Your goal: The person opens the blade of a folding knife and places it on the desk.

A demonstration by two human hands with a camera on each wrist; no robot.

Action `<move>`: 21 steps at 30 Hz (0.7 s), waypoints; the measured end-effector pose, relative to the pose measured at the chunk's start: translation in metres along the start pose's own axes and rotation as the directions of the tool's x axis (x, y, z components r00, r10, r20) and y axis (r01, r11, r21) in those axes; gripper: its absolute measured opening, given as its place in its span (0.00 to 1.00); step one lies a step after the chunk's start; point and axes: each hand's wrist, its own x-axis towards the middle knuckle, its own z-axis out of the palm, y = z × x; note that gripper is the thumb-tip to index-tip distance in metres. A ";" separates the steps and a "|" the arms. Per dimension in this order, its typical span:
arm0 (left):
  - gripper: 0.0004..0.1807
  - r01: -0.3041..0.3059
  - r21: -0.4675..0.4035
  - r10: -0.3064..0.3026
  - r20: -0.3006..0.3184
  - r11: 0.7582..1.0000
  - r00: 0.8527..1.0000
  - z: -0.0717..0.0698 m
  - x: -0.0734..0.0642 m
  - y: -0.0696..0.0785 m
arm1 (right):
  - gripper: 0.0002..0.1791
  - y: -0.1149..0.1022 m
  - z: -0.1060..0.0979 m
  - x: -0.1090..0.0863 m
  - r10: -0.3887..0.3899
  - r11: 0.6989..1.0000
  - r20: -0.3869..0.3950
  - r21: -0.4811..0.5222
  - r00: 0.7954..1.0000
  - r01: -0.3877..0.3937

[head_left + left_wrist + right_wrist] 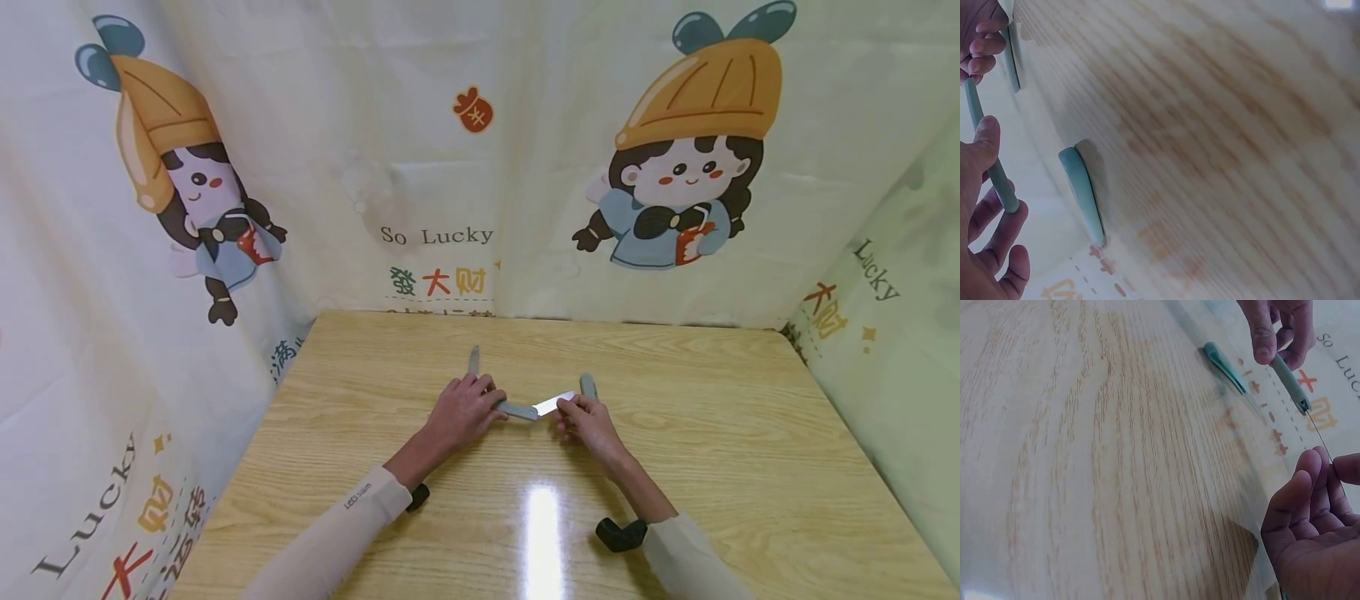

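Observation:
A folding knife with a grey-green handle [517,410] is held above the wooden table between both hands. My left hand [468,407] grips the handle between thumb and fingers. The thin, shiny blade [551,404] stands out from the handle at an angle, and my right hand [588,423] pinches it between thumb and fingers. On the table beyond the left hand lies a second knife [1225,365], its blade [474,360] pointing to the back. Just past the right hand lies another grey-green handle [588,386], its near end hidden by the hand.
The wooden table [750,467] reaches back to a cream curtain [540,275] printed with cartoon figures and lettering. Curtain also hangs at both sides. Black wrist devices [621,535] sit at both cuffs, and a bright light reflection lies on the table's front middle.

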 end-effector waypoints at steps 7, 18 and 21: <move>0.15 0.013 -0.009 -0.014 -0.033 1.000 0.999 0.002 -0.002 0.001 | 0.15 0.002 -0.001 0.001 0.001 1.000 -0.013 0.004 1.000 -0.001; 0.15 0.038 0.010 -0.037 -0.067 0.999 0.997 0.004 -0.005 0.003 | 0.13 0.003 0.000 0.001 0.011 1.000 -0.022 0.028 1.000 -0.011; 0.15 0.044 0.015 -0.043 -0.079 0.999 0.996 0.004 -0.005 0.004 | 0.12 0.003 0.001 0.001 0.009 0.999 -0.028 0.045 1.000 -0.008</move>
